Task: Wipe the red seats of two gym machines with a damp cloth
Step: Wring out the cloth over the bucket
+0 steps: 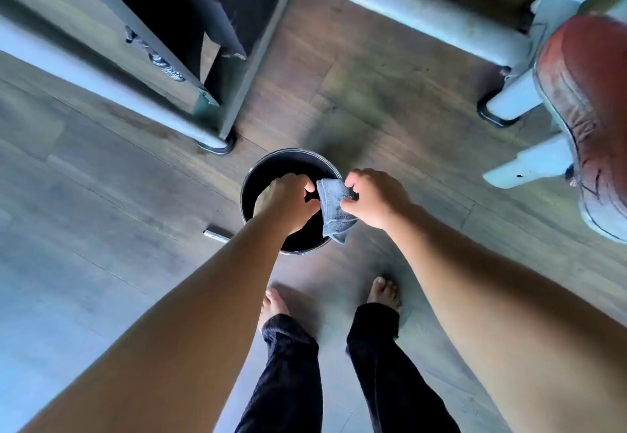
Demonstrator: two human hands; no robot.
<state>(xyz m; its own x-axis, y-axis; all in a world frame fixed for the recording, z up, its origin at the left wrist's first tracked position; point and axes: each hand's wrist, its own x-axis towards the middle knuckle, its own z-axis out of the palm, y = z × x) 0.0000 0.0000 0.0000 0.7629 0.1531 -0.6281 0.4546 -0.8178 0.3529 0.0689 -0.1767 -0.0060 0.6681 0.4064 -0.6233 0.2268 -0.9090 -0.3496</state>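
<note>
A small grey-blue cloth (334,212) hangs folded between my two hands, right over the rim of a dark round bucket (268,168) on the floor. My left hand (288,203) pinches the cloth's upper left corner above the bucket's mouth. My right hand (375,198) grips its right edge. A worn red seat (590,100) of a gym machine shows at the right edge, on a pale metal frame (515,96). What the bucket holds is too dark to tell.
Another machine's grey frame (112,83) with a black weight stack (190,1) stands at the upper left, its foot close to the bucket. A metal handle (217,233) pokes out left of the bucket. My bare feet (383,291) stand on grey wood-look flooring just behind it.
</note>
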